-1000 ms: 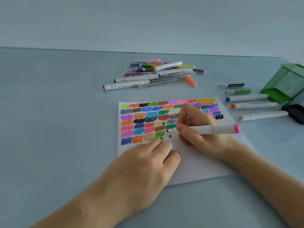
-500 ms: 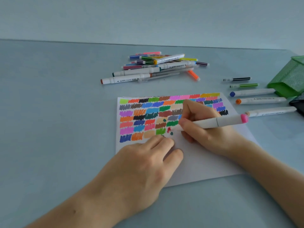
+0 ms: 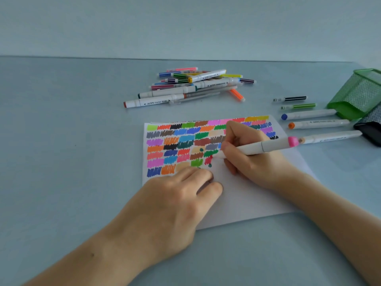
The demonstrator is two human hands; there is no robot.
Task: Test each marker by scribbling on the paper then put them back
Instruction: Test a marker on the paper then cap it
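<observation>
A white sheet of paper lies on the table, its upper part filled with rows of coloured scribble patches. My right hand grips a white marker with a pink end cap, its tip touching the paper at a small red scribble. My left hand presses flat on the paper's lower left part, fingers lightly bent. A pile of markers lies behind the paper. To the right lie separate markers: black, green, blue-capped, orange-capped and a beige-tipped one.
A green mesh holder lies tipped on its side at the right edge, with a black mesh holder just in front of it. The pale blue table runs back to a wall.
The red scribble beside the green patch has grown as my right hand moved the marker tip over the paper. The camera view shifted slightly. My left hand stays on the sheet.
</observation>
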